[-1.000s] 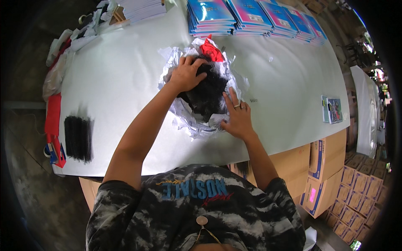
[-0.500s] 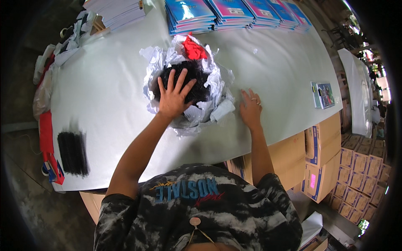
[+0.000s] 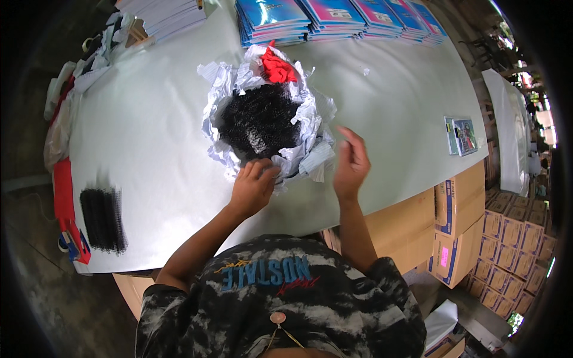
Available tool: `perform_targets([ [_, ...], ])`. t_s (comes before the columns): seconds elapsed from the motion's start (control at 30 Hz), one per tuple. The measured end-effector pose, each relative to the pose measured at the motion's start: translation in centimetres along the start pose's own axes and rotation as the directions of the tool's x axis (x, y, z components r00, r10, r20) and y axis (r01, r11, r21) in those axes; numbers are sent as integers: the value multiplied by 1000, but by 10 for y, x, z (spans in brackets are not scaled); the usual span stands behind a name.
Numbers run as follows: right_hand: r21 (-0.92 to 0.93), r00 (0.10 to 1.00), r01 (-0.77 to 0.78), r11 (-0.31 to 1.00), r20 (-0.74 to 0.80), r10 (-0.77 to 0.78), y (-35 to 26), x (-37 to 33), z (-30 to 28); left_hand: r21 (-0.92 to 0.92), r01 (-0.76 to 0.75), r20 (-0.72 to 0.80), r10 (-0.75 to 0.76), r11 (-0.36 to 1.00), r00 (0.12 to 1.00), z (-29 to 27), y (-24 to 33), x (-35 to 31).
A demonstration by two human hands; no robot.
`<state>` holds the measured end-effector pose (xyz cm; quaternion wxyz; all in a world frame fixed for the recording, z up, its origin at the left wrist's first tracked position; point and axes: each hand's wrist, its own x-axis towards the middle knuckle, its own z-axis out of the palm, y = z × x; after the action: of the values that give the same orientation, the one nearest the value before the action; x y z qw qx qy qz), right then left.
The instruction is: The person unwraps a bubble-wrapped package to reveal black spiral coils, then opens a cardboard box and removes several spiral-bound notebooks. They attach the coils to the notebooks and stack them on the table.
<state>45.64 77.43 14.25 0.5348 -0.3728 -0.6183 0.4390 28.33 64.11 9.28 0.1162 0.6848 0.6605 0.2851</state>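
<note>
Paper (image 3: 308,113), white and crumpled, lies on the table (image 3: 149,119) around a black mass (image 3: 259,116), red scrap (image 3: 277,67) at its far side. Left hand (image 3: 253,188) meets the near rim, fingers bent; whether they pinch paper cannot be told. Right hand (image 3: 351,168), fingers parted and loosely bent, stands just right of the paper.

Workshop, paper goods, with stock on hand

Worktable (image 3: 155,113): broad, pale-topped, across the middle of the frame. Booklets (image 3: 334,24): blue-and-pink covers, several matching stacks, top edge. White sheets (image 3: 164,13): one thick stack, upper left. Black coils (image 3: 102,219): one dense bundle, lower left. Large cartons (image 3: 397,230): brown cardboard, beside the table, lower right. Small cartons (image 3: 516,238): alike, piled in rows, far right. Floor (image 3: 36,250): dark grey, concrete-like, left edge. Together these indicate a production workshop.
</note>
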Motion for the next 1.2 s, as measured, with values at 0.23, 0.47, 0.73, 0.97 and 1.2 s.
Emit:
perform_targets([
  [0.23, -205, 853, -23, 978, 507, 126, 13, 16, 69, -483, 296, 23, -326, 824, 945, -13, 17, 16],
  [0.47, -411, 642, 250, 877, 748, 168, 4, 12, 28, -196, -171, 17, 178, 966, 984, 0, 16, -5],
  [0.73, -360, 587, 461, 811, 809, 25, 7, 1, 10, 67, 85, -175, -72, 994, 982, -22, -4, 54],
  [0.97, -300, 476, 555, 776, 880, 0, 15, -4, -11, 341, 148, -72, -131, 928, 989, -14, -33, 67],
  [1.2, -320, 870, 145, 936, 492, 33, 18, 123, 38, 313, 75, -98, -47, 947, 994, -13, -41, 54],
])
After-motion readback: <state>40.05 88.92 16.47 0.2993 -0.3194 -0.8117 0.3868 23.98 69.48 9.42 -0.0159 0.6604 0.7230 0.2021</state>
